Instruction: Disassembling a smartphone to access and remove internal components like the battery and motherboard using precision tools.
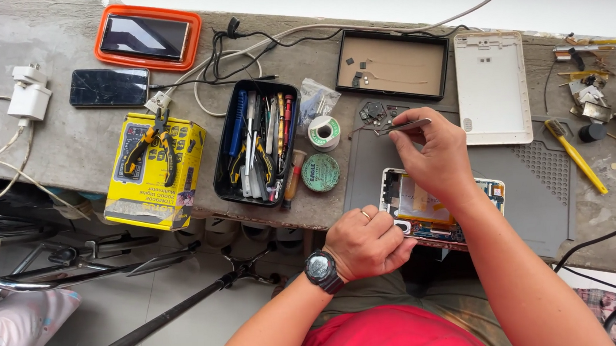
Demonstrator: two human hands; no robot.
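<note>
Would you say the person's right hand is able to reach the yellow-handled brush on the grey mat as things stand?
Probably yes: the right hand would have to set down its tweezers first, but nothing lies between it and the yellow-handled brush on the grey mat.

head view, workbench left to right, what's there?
White charger → yellow box → black tool tray → solder spool → right hand holding tweezers → white back cover → yellow brush.
</note>
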